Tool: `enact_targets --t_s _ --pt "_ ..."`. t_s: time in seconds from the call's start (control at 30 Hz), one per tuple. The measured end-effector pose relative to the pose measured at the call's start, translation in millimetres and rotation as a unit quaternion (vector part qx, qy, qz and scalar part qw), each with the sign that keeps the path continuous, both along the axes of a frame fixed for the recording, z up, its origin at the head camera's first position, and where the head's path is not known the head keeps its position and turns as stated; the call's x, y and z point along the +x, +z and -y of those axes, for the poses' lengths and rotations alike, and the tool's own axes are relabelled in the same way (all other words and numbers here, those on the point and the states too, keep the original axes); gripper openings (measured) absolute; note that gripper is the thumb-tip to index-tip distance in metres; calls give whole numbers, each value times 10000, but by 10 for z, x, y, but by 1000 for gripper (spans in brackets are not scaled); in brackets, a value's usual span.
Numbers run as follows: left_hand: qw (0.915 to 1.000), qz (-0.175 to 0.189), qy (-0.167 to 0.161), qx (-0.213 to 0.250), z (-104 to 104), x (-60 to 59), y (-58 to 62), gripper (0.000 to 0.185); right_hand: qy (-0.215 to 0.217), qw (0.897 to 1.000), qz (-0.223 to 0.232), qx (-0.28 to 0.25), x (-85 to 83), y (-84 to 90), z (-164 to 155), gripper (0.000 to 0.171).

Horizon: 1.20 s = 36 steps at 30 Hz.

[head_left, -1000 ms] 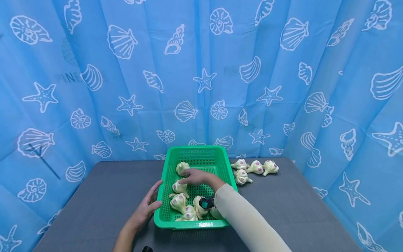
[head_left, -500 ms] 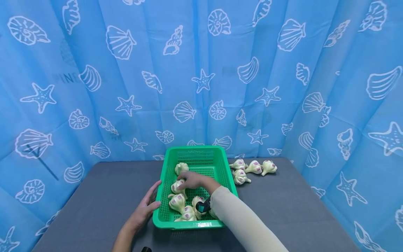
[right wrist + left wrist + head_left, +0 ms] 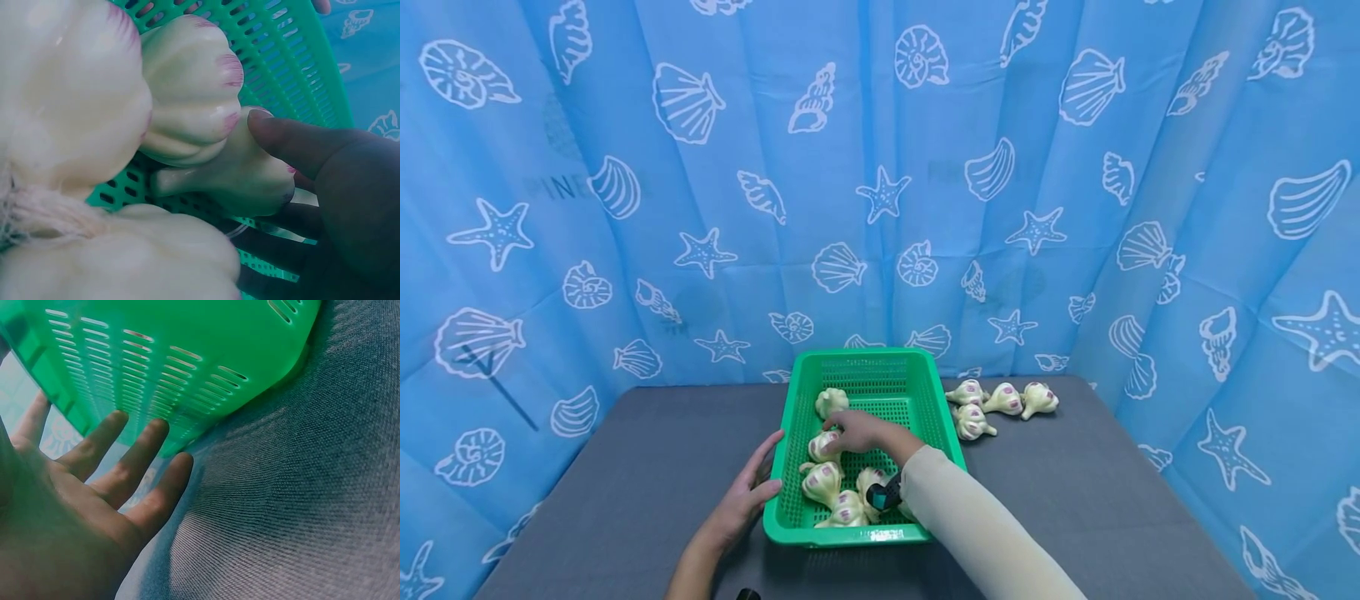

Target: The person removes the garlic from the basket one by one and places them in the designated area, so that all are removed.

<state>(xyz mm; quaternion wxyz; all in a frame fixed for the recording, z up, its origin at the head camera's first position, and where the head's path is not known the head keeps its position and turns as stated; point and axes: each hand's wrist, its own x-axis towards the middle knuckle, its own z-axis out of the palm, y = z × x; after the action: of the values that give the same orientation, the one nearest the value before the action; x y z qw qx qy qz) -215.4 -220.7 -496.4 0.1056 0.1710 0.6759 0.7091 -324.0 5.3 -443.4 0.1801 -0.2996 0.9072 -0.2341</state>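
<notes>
So compared with a second ago, the right hand (image 3: 859,431) has slid back from the far end of the green basket (image 3: 942,417) and settled on the garlic bulb (image 3: 822,446) lying mid-left on the basket floor. In the right wrist view the thumb is pressed onto the top of that bulb (image 3: 244,175) and the other fingers curl under it, so it's a proper pinch now, not just a hover. The bulb doesn't look lifted though; it rests on the mesh, touching the bulb next to it. The left hand (image 3: 747,493) hasn't budged: fingers straight and spread, laid flat against the basket's left outer wall (image 3: 156,381), palm near the grey table (image 3: 625,467), basically bracing the basket so it doesn't skid. My read is that the reach is over and the grab has just happened. Everything else sits where it was: one bulb alone (image 3: 831,401) farther back in the basket, a cluster of bulbs (image 3: 842,496) at the near end partly under the cream sleeve (image 3: 970,525), and four loose bulbs (image 3: 1000,404) out on the table just right of the basket.
</notes>
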Motion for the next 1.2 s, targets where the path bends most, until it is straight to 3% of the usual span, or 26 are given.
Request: enact_targets --t_s 0.3,0.87,1.2 --pt "9999 28 129 -57 -13 -2 -7 67 -22 9999 -115 0 9 35 -68 44" --pt "9999 15 96 -67 -5 -4 -9 67 -257 9971 -162 -692 -13 111 -312 48" --pt "10000 -54 21 -44 3 0 -7 67 -720 9897 -551 -1111 -63 184 -456 50"
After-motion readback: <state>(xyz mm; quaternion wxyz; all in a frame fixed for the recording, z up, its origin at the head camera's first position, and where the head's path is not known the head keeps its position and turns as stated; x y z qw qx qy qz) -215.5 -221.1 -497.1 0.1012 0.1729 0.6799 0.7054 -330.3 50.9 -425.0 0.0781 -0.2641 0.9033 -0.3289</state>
